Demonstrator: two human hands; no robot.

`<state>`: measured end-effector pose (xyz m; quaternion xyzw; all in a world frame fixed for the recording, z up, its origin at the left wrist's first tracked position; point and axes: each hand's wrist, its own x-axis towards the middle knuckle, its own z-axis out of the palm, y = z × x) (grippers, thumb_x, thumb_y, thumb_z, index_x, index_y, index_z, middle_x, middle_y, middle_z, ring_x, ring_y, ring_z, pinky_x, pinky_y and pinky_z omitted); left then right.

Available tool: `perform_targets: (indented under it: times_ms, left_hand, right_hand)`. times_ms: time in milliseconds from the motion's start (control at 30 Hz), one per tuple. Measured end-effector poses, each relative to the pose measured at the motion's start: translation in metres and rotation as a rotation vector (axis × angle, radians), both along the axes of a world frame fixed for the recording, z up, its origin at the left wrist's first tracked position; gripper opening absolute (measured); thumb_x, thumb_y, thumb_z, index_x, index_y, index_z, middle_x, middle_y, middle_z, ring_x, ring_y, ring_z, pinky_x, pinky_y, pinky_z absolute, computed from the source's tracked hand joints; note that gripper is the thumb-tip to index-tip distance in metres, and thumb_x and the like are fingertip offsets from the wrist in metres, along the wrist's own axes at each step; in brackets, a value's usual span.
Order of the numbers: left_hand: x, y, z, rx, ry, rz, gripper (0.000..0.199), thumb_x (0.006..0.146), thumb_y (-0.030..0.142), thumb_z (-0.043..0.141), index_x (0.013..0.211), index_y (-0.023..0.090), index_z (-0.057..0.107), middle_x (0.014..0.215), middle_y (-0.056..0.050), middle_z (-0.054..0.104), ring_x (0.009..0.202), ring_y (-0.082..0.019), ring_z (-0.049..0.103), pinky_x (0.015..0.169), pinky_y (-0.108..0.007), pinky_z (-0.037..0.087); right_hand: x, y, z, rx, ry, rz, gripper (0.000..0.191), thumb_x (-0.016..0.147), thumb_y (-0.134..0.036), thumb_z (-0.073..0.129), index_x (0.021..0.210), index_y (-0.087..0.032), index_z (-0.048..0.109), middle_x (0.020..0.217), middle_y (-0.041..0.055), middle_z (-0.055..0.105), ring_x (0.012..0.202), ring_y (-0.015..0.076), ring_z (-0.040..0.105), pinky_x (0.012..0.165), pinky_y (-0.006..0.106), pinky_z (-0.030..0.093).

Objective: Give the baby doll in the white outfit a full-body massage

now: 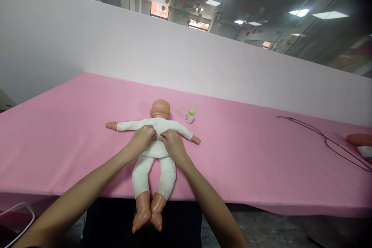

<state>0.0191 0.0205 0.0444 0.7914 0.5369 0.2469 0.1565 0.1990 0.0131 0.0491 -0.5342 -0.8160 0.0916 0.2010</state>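
On the pink-covered table (247, 155), mid-span at the near edge: one doll (157, 149), chest down, back of bald head (161, 107) showing, arms spread wide, lower legs hanging over the edge. Using the doll as reference for everything below.

Left hand (145, 135): on the left half of the doll's back, fingers curled in against the white top (158, 149). Right hand (173, 142): same pose on the right half. Hands close to each other with a narrow gap at the doll's midline. Both touch the cloth; can't tell if the fingertips pinch it or just press.

Right of the doll's head, just beyond its right arm: small white jar (189, 117), green lid (191, 112) on, slightly tilted in view. Label on its side has dark print, too small to read.

Far right of the doll: thin black cable (324, 136), loosely looped; past it, a reddish-brown item (359, 139) and a white item (365, 151), both cut by the frame. Beyond the doll's head: white partition (186, 52). Higher up behind that, lit orange panels (159, 9), any text illegible.
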Motion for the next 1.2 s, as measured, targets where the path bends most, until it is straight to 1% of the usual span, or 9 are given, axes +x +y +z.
perform_targets:
  times_ms: [133,267,367,533,733,900,1033,1100,1200]
  left_hand:
    - [-0.005,-0.024,-0.002,-0.051,-0.12,-0.062,0.022,0.089,0.024,0.063,0.068,0.027,0.068,0.091,-0.009,0.072,0.088,-0.032,0.067,0.082,-0.04,0.05]
    - [0.003,-0.025,-0.012,-0.082,-0.137,0.045,0.029,0.089,0.02,0.064,0.061,0.024,0.064,0.079,-0.011,0.069,0.085,-0.034,0.067,0.082,-0.043,0.048]
    - [0.006,-0.025,-0.009,-0.061,-0.102,0.052,0.029,0.091,0.016,0.062,0.063,0.023,0.063,0.08,-0.011,0.068,0.086,-0.033,0.066,0.081,-0.041,0.047]
    - [0.004,-0.058,0.006,0.007,0.073,-0.023,0.028,0.1,0.017,0.052,0.085,0.026,0.074,0.099,-0.009,0.072,0.094,-0.028,0.067,0.078,-0.036,0.051]
    - [0.019,-0.083,-0.002,-0.106,0.394,-0.019,0.032,0.096,0.002,0.049,0.095,0.017,0.077,0.103,-0.012,0.075,0.102,-0.029,0.069,0.082,-0.039,0.052]
    - [0.004,-0.058,0.007,-0.09,0.234,-0.059,0.028,0.096,0.009,0.055,0.089,0.021,0.078,0.097,-0.008,0.077,0.09,-0.027,0.07,0.074,-0.035,0.048]
    - [-0.001,-0.01,0.025,0.027,0.108,0.11,0.023,0.099,0.02,0.056,0.088,0.02,0.076,0.094,-0.009,0.076,0.085,-0.027,0.069,0.073,-0.035,0.045]
    - [0.005,0.016,0.026,0.09,0.141,0.192,0.022,0.099,0.021,0.055,0.09,0.016,0.074,0.1,-0.013,0.075,0.09,-0.028,0.068,0.075,-0.036,0.045]
    - [0.014,0.043,0.016,0.083,0.183,0.238,0.02,0.097,0.019,0.055,0.09,0.014,0.073,0.1,-0.015,0.074,0.091,-0.028,0.068,0.076,-0.036,0.045]
  right_hand:
    - [0.005,-0.014,-0.006,-0.034,0.016,0.068,0.024,0.103,-0.024,0.056,0.106,-0.029,0.08,0.109,0.0074,0.076,0.107,0.031,0.069,0.09,0.04,0.056]
    - [-0.004,-0.008,-0.021,-0.032,-0.142,0.011,0.025,0.102,-0.016,0.055,0.094,-0.022,0.078,0.1,0.0093,0.074,0.101,0.0285,0.068,0.087,0.039,0.055]
    - [-0.005,-0.011,-0.022,0.017,-0.18,0.011,0.027,0.104,-0.015,0.054,0.091,-0.021,0.076,0.098,0.0087,0.073,0.098,0.0262,0.067,0.085,0.037,0.054]
    - [0.005,-0.043,-0.018,0.128,-0.04,0.096,0.018,0.105,-0.016,0.057,0.098,-0.022,0.073,0.104,0.006,0.071,0.098,0.0227,0.066,0.083,0.034,0.054]
    - [-0.005,-0.063,-0.035,0.129,-0.244,0.089,0.026,0.099,-0.004,0.057,0.085,-0.02,0.072,0.09,0.0054,0.072,0.086,0.0227,0.064,0.076,0.034,0.051]
    - [0.007,-0.044,-0.012,-0.031,-0.059,0.165,0.024,0.101,-0.011,0.059,0.088,-0.021,0.077,0.093,0.0044,0.076,0.089,0.0218,0.069,0.076,0.031,0.051]
    - [0.011,0.0,0.013,0.045,0.134,0.054,0.019,0.103,-0.016,0.059,0.109,-0.018,0.077,0.114,0.009,0.077,0.108,0.0251,0.068,0.094,0.035,0.05]
    - [0.005,0.025,0.014,0.119,0.117,-0.045,0.021,0.103,-0.017,0.059,0.119,-0.014,0.073,0.124,0.0127,0.073,0.118,0.0277,0.063,0.101,0.038,0.048]
    - [-0.008,0.054,0.003,0.126,-0.004,-0.12,0.018,0.103,-0.017,0.059,0.114,-0.014,0.073,0.118,0.0133,0.074,0.112,0.0289,0.063,0.097,0.039,0.048]
